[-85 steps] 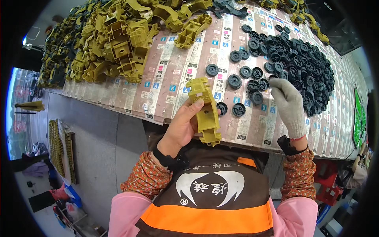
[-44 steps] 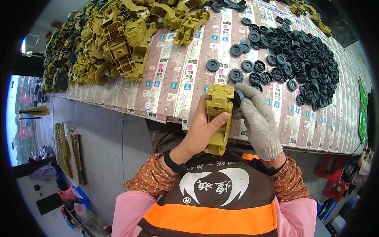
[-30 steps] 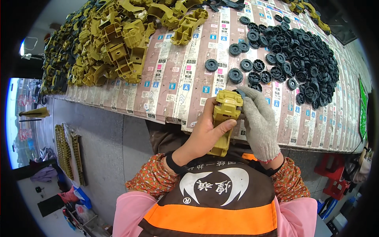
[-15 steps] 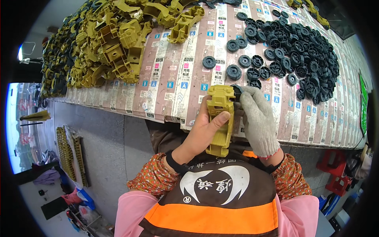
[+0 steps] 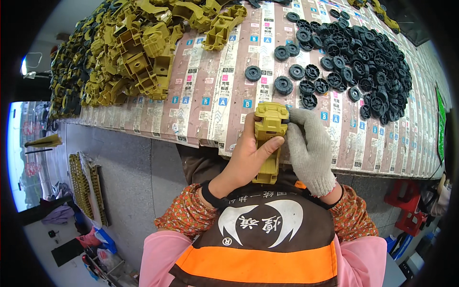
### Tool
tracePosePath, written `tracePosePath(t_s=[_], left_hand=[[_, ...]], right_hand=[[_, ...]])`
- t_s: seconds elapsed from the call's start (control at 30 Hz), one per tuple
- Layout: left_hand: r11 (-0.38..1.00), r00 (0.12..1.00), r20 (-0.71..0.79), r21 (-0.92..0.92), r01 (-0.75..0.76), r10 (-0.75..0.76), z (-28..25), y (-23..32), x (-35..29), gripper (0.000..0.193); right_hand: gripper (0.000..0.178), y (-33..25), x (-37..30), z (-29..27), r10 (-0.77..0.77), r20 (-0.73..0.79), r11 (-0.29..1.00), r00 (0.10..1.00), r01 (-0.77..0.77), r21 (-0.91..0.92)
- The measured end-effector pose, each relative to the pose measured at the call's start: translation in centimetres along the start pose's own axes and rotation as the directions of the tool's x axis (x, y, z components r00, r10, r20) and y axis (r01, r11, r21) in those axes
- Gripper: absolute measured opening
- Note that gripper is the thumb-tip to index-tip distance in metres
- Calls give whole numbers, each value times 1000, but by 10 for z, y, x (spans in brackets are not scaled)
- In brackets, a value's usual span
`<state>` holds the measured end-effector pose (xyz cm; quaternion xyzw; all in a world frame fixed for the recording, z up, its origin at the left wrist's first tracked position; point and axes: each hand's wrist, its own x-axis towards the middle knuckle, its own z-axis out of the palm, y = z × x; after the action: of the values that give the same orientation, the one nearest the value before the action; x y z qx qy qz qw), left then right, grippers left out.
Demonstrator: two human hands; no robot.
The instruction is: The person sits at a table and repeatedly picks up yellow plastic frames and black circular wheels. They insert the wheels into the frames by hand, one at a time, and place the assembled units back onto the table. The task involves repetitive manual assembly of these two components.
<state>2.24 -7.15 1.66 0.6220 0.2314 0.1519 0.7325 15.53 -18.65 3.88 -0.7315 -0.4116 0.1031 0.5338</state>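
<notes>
The left hand (image 5: 248,158), which is bare, holds a yellow vehicle body (image 5: 272,125) over the near edge of the counter (image 5: 191,119), with its lower end reaching past this edge toward the apron (image 5: 210,196). Its thumb lies on the upper face and the other fingers go around the left side, so the grip is closed; probably this is for keeping the piece steady against a push from the right.

The right hand (image 5: 311,150), in a grey knitted glove, has its fingers bent against the right side of the upper end. A small dark part shows there, mostly covered; the fingertips are hidden, so I cannot tell whether they grip it.

The heap of black wheels (image 5: 377,71) lies toward the right edge of the counter and the pile of yellow bodies (image 5: 138,52) toward the left edge, perhaps so that each hand has its own supply near.
</notes>
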Motion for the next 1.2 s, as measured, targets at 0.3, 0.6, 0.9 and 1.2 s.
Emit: tracePosePath(t_s=[0.3, 0.6, 0.9, 1.2], left_hand=[[893, 994, 78, 437, -104, 78, -2, 10, -9, 61], [887, 1000, 13, 462, -17, 12, -5, 6, -8, 62], [866, 978, -89, -485, 122, -187, -29, 15, 7, 43], [775, 973, -157, -632, 32, -168, -42, 6, 9, 41]], right_hand=[[29, -15, -6, -18, 147, 136, 982, 980, -161, 98], [17, -11, 27, -35, 282, 404, 949, 870, -316, 18], [33, 7, 109, -14, -149, 488, 639, 860, 461, -616], [37, -6, 75, -20, -90, 405, 968, 910, 175, -177]])
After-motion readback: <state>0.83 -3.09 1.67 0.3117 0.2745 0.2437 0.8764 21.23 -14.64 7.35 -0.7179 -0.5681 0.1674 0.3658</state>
